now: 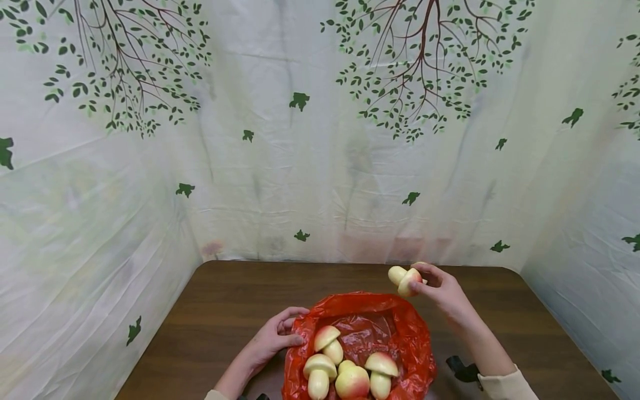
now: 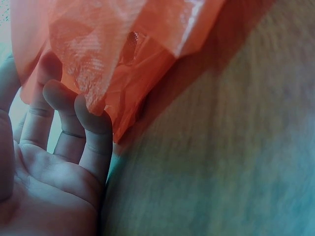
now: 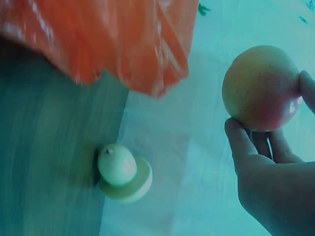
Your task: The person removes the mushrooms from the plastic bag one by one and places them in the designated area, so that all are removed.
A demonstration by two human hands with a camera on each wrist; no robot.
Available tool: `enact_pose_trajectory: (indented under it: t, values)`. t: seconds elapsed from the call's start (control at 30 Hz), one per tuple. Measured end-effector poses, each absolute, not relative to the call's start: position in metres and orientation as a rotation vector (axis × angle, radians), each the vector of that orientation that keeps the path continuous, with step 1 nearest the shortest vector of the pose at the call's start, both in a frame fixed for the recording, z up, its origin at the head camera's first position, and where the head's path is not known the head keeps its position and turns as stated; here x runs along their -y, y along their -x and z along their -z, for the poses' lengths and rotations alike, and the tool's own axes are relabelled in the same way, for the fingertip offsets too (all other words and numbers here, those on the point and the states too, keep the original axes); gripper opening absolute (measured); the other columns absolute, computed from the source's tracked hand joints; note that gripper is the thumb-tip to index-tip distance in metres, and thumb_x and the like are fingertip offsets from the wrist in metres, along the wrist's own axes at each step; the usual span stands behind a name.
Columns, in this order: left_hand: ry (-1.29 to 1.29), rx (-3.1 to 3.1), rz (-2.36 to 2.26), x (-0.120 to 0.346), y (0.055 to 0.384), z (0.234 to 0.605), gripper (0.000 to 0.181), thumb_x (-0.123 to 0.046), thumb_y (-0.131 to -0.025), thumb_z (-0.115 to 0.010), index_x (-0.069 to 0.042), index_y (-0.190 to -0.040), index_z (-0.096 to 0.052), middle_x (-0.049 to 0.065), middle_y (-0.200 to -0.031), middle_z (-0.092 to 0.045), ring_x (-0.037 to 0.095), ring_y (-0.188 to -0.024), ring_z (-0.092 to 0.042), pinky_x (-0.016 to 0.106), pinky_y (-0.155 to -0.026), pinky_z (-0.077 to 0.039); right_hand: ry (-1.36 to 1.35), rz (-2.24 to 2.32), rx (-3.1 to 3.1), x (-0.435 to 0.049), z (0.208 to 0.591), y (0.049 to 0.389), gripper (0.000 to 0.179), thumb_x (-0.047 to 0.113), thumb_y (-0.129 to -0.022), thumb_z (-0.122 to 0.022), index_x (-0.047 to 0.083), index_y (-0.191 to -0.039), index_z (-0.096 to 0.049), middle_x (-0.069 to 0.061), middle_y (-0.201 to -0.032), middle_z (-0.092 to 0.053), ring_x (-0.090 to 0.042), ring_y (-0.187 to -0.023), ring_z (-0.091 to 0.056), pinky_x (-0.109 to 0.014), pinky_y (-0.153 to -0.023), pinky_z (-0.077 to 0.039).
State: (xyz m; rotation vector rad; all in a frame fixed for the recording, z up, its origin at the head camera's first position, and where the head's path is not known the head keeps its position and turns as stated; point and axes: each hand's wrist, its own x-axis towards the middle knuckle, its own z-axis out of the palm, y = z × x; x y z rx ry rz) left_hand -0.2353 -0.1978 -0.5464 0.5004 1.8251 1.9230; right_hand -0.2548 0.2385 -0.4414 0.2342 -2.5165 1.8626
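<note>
My right hand [image 1: 442, 291] holds a toy mushroom [image 1: 409, 283] over the far part of the table, thumb and fingers round its cap. In the right wrist view its cap shows pale yellow with a pink blush and small specks. Another toy mushroom [image 3: 118, 167] rests on the table near the far edge; in the head view it is mostly hidden. My left hand [image 1: 272, 336] grips the left side of a red plastic bag [image 1: 417, 333], fingertips against its crumpled film. Inside the open bag lie several toy mushrooms [image 1: 320, 366] with cream stems and yellow-pink caps.
The brown wooden table [image 1: 200, 311] carries the bag near its front edge. White cloth [image 1: 310, 166] printed with branches and leaves hangs behind and along both sides. A black strap [image 1: 462, 369] shows by the right forearm.
</note>
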Motion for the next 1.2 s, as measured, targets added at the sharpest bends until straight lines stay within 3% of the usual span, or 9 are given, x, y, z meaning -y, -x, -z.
enact_pose_trajectory:
  t: [0.17,0.33,0.6,0.7,0.93,1.2]
  values:
    - [-0.5,-1.833,-1.917,0.198,0.236,0.546,0.058,-0.011,-0.102,-0.07,-0.008,-0.154,-0.045,0.001,-0.126,-0.075,0.013,-0.107,-0.075,0.032,-0.087,-0.064,-0.136,-1.818,2.527,-0.251,0.437,0.263,0.062,0.034,-0.101,-0.074,0.001,-0.15,-0.053,-0.021,-0.145,-0.058,-0.009,-0.112,-0.061,-0.022,-0.096,-0.053]
    - [-0.494,-1.835,-1.918,0.198,0.236,0.545,0.057,-0.011,-0.102,-0.071,-0.008,-0.154,-0.046,0.001,-0.125,-0.075,0.013,-0.107,-0.075,0.033,-0.087,-0.065,-0.036,-1.778,2.529,-0.266,0.436,0.273,0.068,0.041,-0.101,-0.073,0.003,-0.153,-0.05,-0.014,-0.144,-0.058,-0.005,-0.112,-0.058,-0.025,-0.101,-0.047]
    - [-0.498,-1.837,-1.916,0.198,0.236,0.546,0.057,-0.012,-0.103,-0.07,-0.009,-0.154,-0.046,0.003,-0.128,-0.074,0.015,-0.109,-0.074,0.034,-0.088,-0.065,0.069,-1.814,2.491,-0.283,0.44,0.284,0.074,0.041,-0.101,-0.073,0.002,-0.157,-0.045,-0.013,-0.143,-0.058,0.0,-0.109,-0.054,-0.043,-0.113,-0.039]
    - [-0.499,-1.838,-1.914,0.198,0.236,0.546,0.057,-0.012,-0.102,-0.07,-0.009,-0.154,-0.046,0.003,-0.128,-0.074,0.015,-0.109,-0.074,0.034,-0.088,-0.065,0.097,-1.793,2.494,-0.288,0.443,0.287,0.074,0.041,-0.101,-0.073,0.002,-0.157,-0.045,-0.007,-0.14,-0.06,0.004,-0.108,-0.053,-0.036,-0.11,-0.041]
    - [-0.496,-1.827,-1.922,0.198,0.235,0.545,0.057,-0.012,-0.103,-0.07,-0.009,-0.154,-0.046,0.003,-0.128,-0.074,0.015,-0.109,-0.074,0.034,-0.088,-0.065,0.14,-1.816,2.442,-0.299,0.45,0.295,0.072,0.039,-0.101,-0.073,-0.001,-0.155,-0.045,0.023,-0.113,-0.059,0.01,-0.105,-0.053,-0.014,-0.093,-0.042]
    - [-0.501,-1.82,-1.929,0.197,0.233,0.543,0.057,-0.011,-0.103,-0.07,-0.009,-0.154,-0.046,0.002,-0.127,-0.075,0.015,-0.109,-0.074,0.034,-0.087,-0.065,0.215,-1.793,2.432,-0.309,0.458,0.304,0.073,0.038,-0.102,-0.073,0.0,-0.157,-0.044,0.02,-0.117,-0.057,0.01,-0.103,-0.051,-0.015,-0.092,-0.042]
